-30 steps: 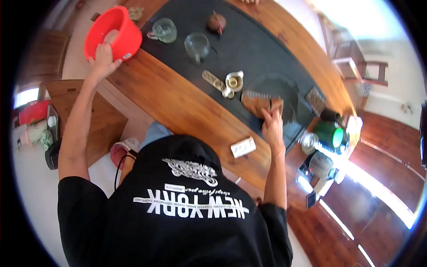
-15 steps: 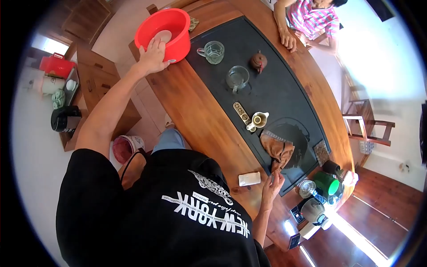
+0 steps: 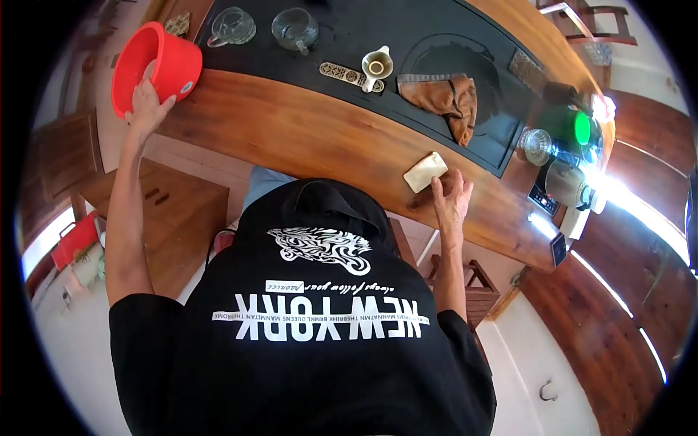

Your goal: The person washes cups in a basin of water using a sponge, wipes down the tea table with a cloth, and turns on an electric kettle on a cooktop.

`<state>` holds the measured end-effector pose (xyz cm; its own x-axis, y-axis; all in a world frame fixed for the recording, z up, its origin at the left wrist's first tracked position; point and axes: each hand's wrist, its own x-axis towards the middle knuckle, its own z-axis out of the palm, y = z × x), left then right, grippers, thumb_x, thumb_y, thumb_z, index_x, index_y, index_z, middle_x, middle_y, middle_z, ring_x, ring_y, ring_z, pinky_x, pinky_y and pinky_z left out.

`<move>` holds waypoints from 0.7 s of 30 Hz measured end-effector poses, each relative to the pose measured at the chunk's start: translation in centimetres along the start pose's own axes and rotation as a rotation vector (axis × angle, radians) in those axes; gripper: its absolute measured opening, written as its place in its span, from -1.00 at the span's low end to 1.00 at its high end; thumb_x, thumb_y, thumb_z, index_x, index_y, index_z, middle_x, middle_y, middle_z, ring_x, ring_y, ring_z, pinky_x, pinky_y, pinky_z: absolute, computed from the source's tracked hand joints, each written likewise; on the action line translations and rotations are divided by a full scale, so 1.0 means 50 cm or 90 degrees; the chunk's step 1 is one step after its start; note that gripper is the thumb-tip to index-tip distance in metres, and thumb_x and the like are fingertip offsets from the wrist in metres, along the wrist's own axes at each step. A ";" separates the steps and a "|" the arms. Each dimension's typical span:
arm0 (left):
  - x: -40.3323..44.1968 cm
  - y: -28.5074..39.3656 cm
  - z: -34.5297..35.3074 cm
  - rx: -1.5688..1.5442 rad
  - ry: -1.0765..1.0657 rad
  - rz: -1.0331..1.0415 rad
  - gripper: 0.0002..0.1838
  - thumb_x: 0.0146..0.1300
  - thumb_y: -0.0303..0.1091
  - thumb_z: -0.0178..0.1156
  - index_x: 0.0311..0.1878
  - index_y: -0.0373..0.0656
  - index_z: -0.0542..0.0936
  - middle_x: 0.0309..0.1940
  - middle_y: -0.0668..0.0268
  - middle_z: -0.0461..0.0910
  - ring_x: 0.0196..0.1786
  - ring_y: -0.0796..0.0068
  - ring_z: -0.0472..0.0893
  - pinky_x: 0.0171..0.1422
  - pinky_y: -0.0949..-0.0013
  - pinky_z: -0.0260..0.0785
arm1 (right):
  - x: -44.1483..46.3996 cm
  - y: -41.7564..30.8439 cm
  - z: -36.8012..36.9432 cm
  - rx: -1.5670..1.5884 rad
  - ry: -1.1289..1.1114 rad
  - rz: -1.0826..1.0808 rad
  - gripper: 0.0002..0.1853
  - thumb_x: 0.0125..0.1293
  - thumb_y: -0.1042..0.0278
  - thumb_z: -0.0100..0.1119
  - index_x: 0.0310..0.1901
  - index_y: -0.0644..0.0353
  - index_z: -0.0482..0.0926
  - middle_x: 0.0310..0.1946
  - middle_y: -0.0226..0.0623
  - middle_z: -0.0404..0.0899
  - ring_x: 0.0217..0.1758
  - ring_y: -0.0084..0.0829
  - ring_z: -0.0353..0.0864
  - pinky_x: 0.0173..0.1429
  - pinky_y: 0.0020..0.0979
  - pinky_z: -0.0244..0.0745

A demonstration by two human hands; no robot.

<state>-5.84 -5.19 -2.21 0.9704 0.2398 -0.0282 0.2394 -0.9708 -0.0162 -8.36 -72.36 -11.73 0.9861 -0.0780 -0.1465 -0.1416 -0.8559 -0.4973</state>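
My left hand [image 3: 149, 109] grips the rim of the red basin [image 3: 178, 67] at the table's left end, its fingers over the edge and its thumb outside. Part of a pale round thing shows inside the basin by my fingertips. My right hand [image 3: 452, 198] is just right of a small white packet [image 3: 425, 172] on the wooden front edge, thumb and fingers apart and holding nothing. Beyond it, a crumpled brown cloth [image 3: 440, 98] lies on the black tray [image 3: 342, 40].
Two glass mugs [image 3: 233, 27] [image 3: 294, 30] stand at the tray's back left. A patterned strip [image 3: 342, 73] lies beside a small spouted cup [image 3: 377, 67]. At the right are a glass jar [image 3: 536, 147], a green-lidded container [image 3: 582, 128] and a kettle [image 3: 567, 182].
My right hand has let go of the brown cloth and moved beside the white packet. My left hand remains at the red basin. The camera view has shifted, and the other person is out of sight.
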 end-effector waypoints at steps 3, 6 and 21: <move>0.002 -0.036 0.032 0.027 -0.003 -0.005 -0.25 0.12 -0.16 0.40 0.19 -0.42 0.25 0.15 -0.25 0.38 0.26 -0.22 0.35 0.32 -0.05 0.23 | -0.009 -0.015 0.035 0.002 0.006 0.081 -0.31 0.18 -0.02 0.39 0.22 0.29 0.46 -0.02 0.06 0.39 0.07 0.03 0.47 0.14 -0.09 0.44; -0.010 0.028 -0.003 0.027 0.019 -0.022 -0.24 0.13 -0.16 0.39 0.21 -0.45 0.23 0.20 -0.27 0.33 0.29 -0.23 0.33 0.33 -0.08 0.22 | -0.012 -0.042 0.079 0.000 0.046 0.091 -0.37 0.14 0.09 0.43 0.13 0.29 0.45 -0.05 0.07 0.37 0.01 0.04 0.48 0.13 -0.10 0.44; -0.010 -0.081 -0.096 -0.236 -0.092 0.206 -0.31 0.28 -0.13 0.24 0.35 -0.29 0.25 0.25 -0.07 0.40 0.29 -0.06 0.43 0.31 0.04 0.31 | 0.046 -0.441 0.145 0.226 -0.085 -0.042 -0.63 0.29 0.48 0.20 0.14 0.21 0.49 -0.10 -0.07 0.66 -0.03 -0.22 0.67 0.07 -0.29 0.53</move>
<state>-7.15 -1.44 2.67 0.9887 -0.0999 -0.1114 -0.0519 -0.9271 0.3711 -3.59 -49.95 -7.31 0.9776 0.0586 -0.2023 -0.1221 -0.6250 -0.7710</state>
